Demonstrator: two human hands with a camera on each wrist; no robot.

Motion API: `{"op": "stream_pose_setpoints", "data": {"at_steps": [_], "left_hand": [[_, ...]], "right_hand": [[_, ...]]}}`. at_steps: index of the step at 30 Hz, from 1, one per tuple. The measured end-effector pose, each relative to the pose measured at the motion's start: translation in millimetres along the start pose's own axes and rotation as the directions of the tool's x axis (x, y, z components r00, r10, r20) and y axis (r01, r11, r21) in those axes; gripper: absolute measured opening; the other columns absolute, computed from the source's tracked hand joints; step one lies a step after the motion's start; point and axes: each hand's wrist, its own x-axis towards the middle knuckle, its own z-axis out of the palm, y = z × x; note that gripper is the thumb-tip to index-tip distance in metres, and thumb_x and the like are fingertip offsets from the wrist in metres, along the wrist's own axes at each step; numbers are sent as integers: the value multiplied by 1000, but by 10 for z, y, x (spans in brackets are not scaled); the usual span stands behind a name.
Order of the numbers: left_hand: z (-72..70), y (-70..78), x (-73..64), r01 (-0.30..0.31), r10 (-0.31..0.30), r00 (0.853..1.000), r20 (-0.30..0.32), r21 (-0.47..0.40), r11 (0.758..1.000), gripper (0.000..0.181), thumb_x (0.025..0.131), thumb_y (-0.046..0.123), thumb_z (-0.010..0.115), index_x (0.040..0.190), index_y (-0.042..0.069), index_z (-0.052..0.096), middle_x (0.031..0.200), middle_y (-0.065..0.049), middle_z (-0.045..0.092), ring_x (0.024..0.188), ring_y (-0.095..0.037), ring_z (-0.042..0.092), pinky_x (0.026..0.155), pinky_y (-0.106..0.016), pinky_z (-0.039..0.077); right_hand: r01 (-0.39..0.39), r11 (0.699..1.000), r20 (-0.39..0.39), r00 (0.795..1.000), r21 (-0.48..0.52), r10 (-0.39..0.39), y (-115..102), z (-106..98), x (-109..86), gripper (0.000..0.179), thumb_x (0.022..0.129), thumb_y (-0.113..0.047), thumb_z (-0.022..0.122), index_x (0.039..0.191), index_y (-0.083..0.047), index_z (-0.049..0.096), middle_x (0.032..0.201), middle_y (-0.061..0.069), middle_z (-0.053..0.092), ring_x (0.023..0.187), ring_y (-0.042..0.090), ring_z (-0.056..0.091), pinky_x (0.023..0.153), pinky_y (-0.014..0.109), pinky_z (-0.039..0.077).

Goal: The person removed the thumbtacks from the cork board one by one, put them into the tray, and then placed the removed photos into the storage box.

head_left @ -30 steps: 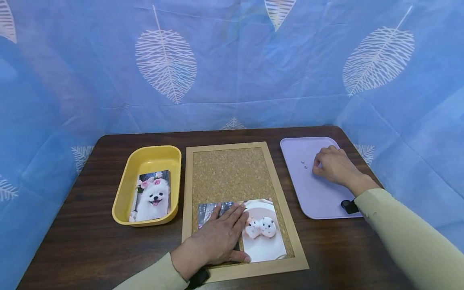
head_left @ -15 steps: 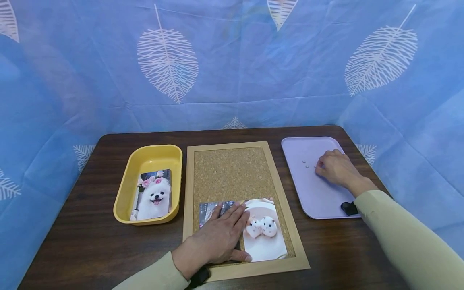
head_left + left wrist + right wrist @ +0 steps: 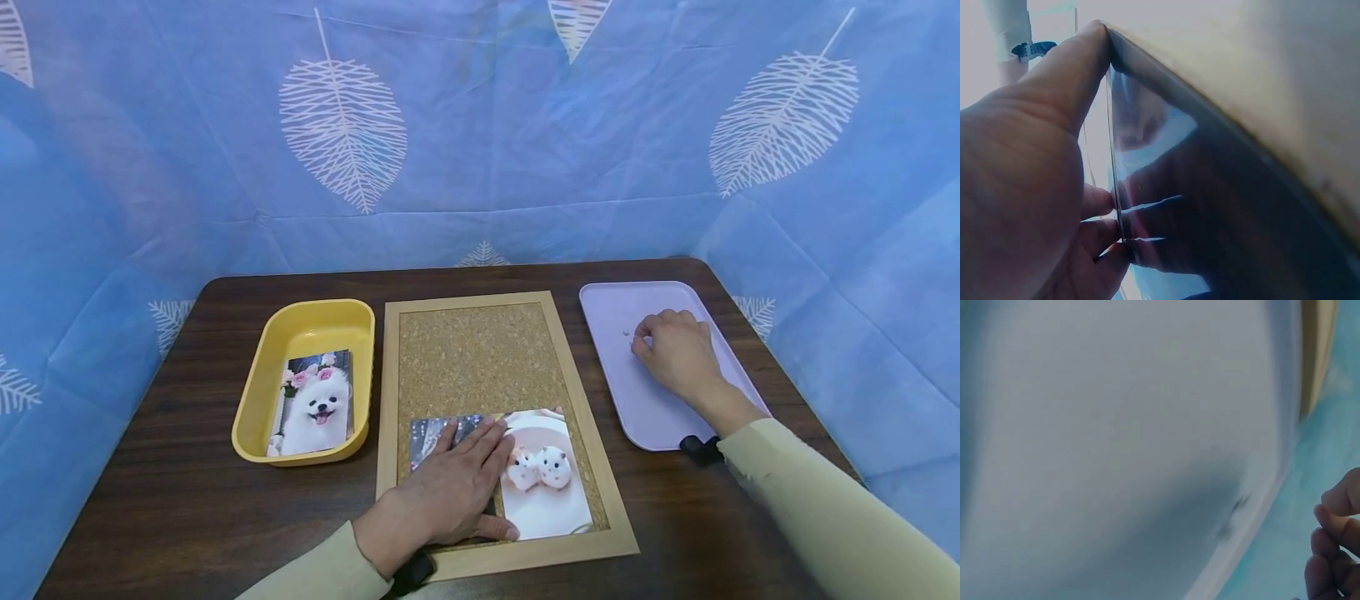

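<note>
Resting palm-down with fingers extended: left hand (image 3: 450,496), unclenched, gripping nothing, laid over a partly covered photo (image 3: 424,437) at the lower left of the cork board (image 3: 480,354). Its thumb reaches the lower left corner of a second item, the hamster photo (image 3: 543,510) — two small white animals on a pale ground — lying flat beside the first, inside the wooden frame (image 3: 585,433).

Right hand (image 3: 678,354): above the lilac tray (image 3: 637,417), fingers bent, thumb and forefinger tips together; whether anything sits between them cannot be told. One tiny piece (image 3: 626,333) lies on the tray, near the thumb.

Also listed: yellow basin (image 3: 255,400), left of the board, holding a dog photo (image 3: 318,417), pink flowers on the animal's head; dark wooden table (image 3: 172,467), beneath all; blue cloth (image 3: 480,150), leaf-printed, behind.
</note>
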Motion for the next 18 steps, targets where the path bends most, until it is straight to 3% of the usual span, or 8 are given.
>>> {"op": "stream_pose_setpoints", "data": {"at_steps": [9, 18], "left_hand": [[20, -3, 3, 0, 0, 1000, -4, -9, 1000, 107, 90, 82, 55, 169, 15, 27, 178, -5, 15, 165, -22, 14, 130, -61, 20], [20, -3, 1, -1, 1, 1000, -16, 16, 1000, 107, 90, 83, 54, 169, 15, 28, 177, -5, 18, 164, -23, 17, 129, -60, 23]], "right_hand": [[90, 980, 60, 993, 175, -102, -707, 42, -327, 11, 99, -14, 69, 96, -6, 76, 99, 13, 71, 99, 35, 61, 87, 56, 44], [208, 964, 121, 966, 165, -229, -977, 168, -527, 10, 96, -20, 76, 98, -10, 77, 100, 5, 69, 99, 30, 60, 88, 54, 47]]}}
